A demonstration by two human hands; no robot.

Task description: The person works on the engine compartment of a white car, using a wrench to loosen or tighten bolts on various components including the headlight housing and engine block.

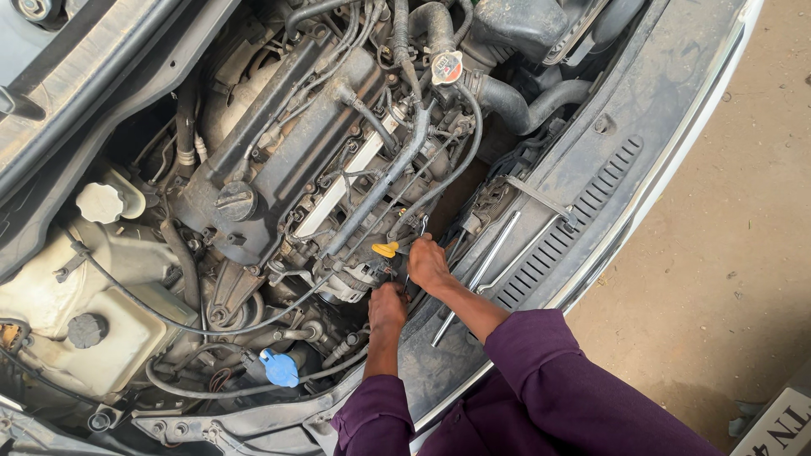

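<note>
You have a blue cap [280, 369] low in the engine bay, a white round cap [100, 203] on the left, and a black oil cap [236, 201] on the engine cover. A long metal rod [479, 274] lies across the front grille [583, 211].

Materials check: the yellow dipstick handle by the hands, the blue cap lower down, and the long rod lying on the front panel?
Yellow dipstick handle: looks like moulded plastic, solid matte colour. Blue cap: probably plastic too, uniform colour with a slight sheen. Long rod: appears to be bare or plated steel, given its bright silvery reflection; exact alloy cannot be told.
</note>
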